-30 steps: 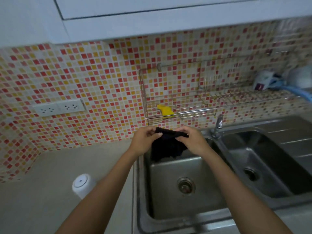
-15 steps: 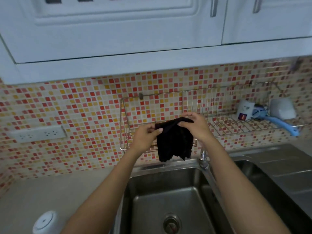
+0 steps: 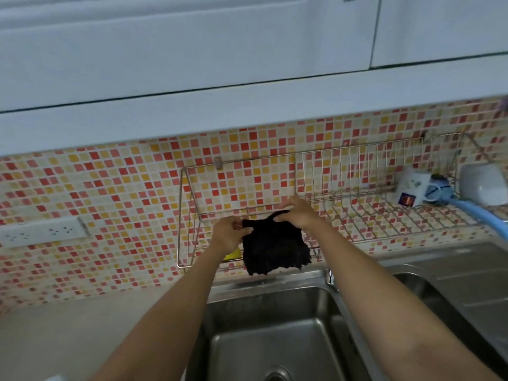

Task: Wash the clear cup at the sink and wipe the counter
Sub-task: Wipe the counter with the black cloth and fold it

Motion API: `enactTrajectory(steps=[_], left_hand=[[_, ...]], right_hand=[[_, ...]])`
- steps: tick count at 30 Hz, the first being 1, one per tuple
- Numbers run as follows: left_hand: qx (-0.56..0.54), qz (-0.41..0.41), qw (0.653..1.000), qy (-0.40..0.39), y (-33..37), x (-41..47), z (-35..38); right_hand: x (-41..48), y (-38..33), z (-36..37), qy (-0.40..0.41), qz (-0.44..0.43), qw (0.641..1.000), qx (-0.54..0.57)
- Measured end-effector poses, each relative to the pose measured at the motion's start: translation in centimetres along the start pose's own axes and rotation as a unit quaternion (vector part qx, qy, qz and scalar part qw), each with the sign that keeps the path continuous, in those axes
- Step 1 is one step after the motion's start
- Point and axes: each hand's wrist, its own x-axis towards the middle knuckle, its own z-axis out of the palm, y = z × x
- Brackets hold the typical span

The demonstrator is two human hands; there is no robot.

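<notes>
Head view: the steel sink (image 3: 275,336) fills the lower middle, its left basin bare and shiny, with a second basin to its right. Left of the sink runs a pale beige counter (image 3: 82,331). Behind the sink, the wall is a mosaic of small red, orange and cream tiles (image 3: 123,182), and white cabinets (image 3: 192,50) hang above them. A white socket strip (image 3: 44,231) sits on the tiles well left of the sink.

A wire rack (image 3: 357,193) is fixed to the wall directly above the sink. At the rack's right end lie a white mug (image 3: 411,188), a blue-handled tool (image 3: 478,214) and a white container (image 3: 482,184).

Above the sink's back edge, the left hand (image 3: 228,235) and right hand (image 3: 298,213) each pinch a top corner of a black cloth (image 3: 275,248), fingers closed on the fabric. The cloth hangs in front of the rack's left part, partly covering something yellow (image 3: 232,254). The clear cup cannot be made out.
</notes>
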Motion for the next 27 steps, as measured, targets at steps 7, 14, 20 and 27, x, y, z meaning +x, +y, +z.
enactTrajectory(steps=[7, 14, 20, 27], left_hand=[[0.076, 0.024, 0.997, 0.021, -1.1, 1.6, 0.6], [0.439, 0.156, 0.882, -0.073, -1.5, 1.1, 1.3], [0.453, 0.127, 0.882, -0.036, -1.3, 0.7, 1.0], [0.348, -0.014, 0.937, 0.036, -2.2, -0.4, -0.1]], right_hand=[[1.8, 0.3, 0.6, 0.01, -0.036, 0.998, -0.045], [-0.2, 0.3, 2.5, -0.137, -0.126, 0.922, -0.339], [-1.7, 1.4, 2.6, -0.217, -0.046, 0.907, -0.359], [-2.5, 1.1, 3.0, -0.215, -0.04, 0.896, -0.386]])
